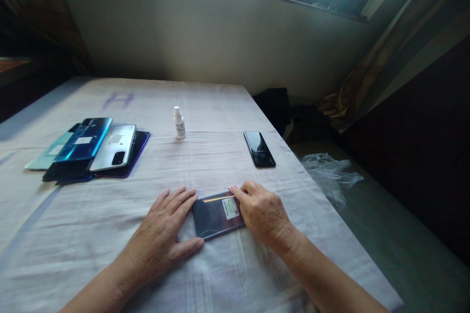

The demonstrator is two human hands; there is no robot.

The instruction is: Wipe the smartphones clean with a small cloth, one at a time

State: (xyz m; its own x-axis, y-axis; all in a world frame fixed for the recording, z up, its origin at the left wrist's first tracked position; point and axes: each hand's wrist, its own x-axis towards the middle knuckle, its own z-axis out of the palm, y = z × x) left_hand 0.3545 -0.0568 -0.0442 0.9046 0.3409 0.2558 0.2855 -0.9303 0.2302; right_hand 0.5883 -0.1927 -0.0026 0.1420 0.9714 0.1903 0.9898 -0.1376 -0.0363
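A dark phone (216, 215) with a white sticker lies flat on the cloth-covered table (205, 107) in front of me. My left hand (165, 234) rests flat against its left edge, with the thumb at the near corner. My right hand (262, 212) covers its right end, with fingers curled over the far right corner by the sticker. Both hands touch the phone where it lies on the cloth.
A pile of several phones (91, 149) lies at the left. A small white bottle (179, 122) stands upright at mid-table. A black phone (259, 149) lies near the right edge. A clear plastic bag (330, 173) and dark bundle (275, 107) sit beyond the table's right side.
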